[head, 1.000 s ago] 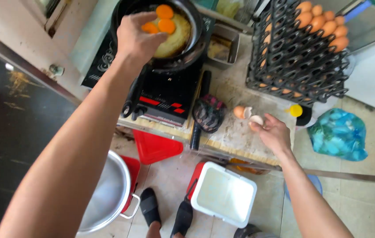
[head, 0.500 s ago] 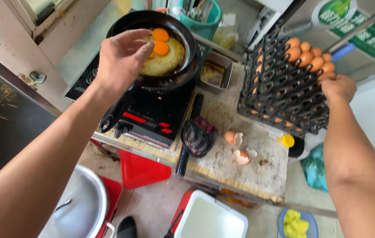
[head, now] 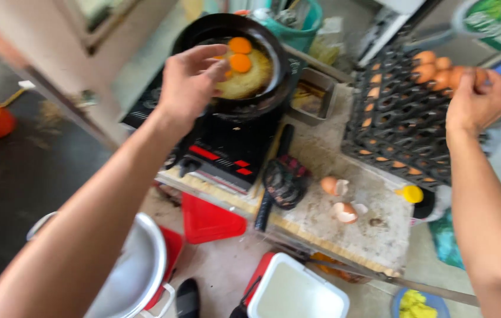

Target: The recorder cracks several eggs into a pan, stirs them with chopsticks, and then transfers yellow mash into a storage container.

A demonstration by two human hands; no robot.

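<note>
Right hand [head: 475,101], having left the broken shells [head: 340,200] on the counter [head: 380,235], is now grasping an egg [head: 461,76] at upper right; left hand [head: 190,82] is hovering, loosely cupped, over the pan [head: 235,59] of yolks.

The left arm reaches forward from the lower left, bare and almost straight. The left hand [head: 188,82] is held palm down with the wrist a little bent, the fingers [head: 212,56] loosely curled and spread, gripping nothing. The right arm rises along the right edge. The right hand [head: 475,101] is raised, back toward the camera, its fingers curled forward
</note>
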